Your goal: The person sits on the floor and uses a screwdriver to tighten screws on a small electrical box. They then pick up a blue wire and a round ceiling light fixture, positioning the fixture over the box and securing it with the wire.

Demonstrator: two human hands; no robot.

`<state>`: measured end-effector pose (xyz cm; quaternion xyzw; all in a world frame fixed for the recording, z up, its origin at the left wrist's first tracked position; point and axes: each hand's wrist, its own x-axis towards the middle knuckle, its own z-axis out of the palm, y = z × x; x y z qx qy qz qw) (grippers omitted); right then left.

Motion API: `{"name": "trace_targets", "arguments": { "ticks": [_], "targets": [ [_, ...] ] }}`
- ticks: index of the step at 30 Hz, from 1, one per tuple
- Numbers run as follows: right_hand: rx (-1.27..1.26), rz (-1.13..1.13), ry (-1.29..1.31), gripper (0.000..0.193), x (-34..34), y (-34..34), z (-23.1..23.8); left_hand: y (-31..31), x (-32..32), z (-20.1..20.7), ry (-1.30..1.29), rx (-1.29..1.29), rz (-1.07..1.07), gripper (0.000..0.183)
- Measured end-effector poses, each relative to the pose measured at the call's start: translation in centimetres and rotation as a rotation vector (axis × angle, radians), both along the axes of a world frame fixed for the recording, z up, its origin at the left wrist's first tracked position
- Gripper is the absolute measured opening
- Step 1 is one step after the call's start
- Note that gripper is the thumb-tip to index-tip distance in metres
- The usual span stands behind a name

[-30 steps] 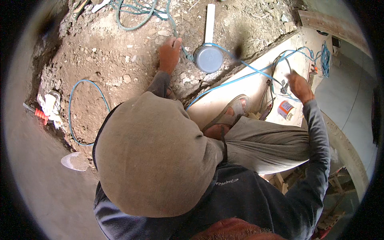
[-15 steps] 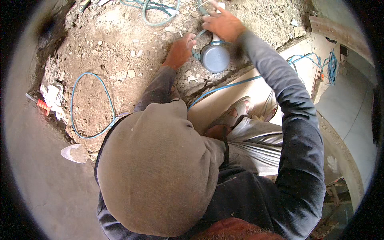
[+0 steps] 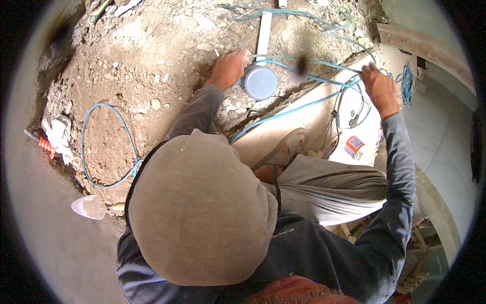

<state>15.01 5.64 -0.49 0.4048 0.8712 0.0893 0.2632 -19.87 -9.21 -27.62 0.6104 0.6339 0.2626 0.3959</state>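
Between my hands a blue-green rope [image 3: 329, 64] runs across the rubble. My left hand [image 3: 228, 70] pinches it beside a round grey pipe cap [image 3: 260, 82]. Out to the right, my right hand [image 3: 379, 90] is closed on the rope, above a pale board. Beyond the cap a white pipe [image 3: 264, 36] sticks out of the rubble. Loose strands of the rope trail over the far ground. A brighter blue cable [image 3: 291, 109] passes near the cap and crosses the board toward me.
At left lie a loop of blue cable [image 3: 132, 133], a trowel [image 3: 91, 207] and an orange-handled tool [image 3: 46, 146]. On the right are a small orange-and-white can [image 3: 354, 147], a black cord with a plug [image 3: 353, 121], a blue cable coil [image 3: 406, 83] and a wooden plank [image 3: 420, 43].
My right hand has swung from beyond the pipe cap out to the right, drawing the rope into a long stretch. My left hand stays beside the cap. The can has come into view.
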Motion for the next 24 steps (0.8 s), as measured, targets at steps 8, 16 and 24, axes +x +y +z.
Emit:
{"name": "trace_targets", "arguments": {
  "ticks": [8, 16, 24],
  "targets": [
    [0.215, -0.210, -0.098, 0.025, 17.4, 2.6, 3.1, -0.4, -0.4, 0.4, 0.023, 0.010, 0.047, 0.018],
    [-0.030, -0.086, 0.298, 0.057, 5.6, 2.7, -11.1, 1.9, -0.5, -0.5, 0.090, -0.109, 0.087, 0.019],
    [-0.386, -0.181, 0.473, 0.044, -8.7, 0.9, -24.1, 1.8, -0.5, -0.4, -0.032, -0.016, 0.203, 0.016]
  ]
}}
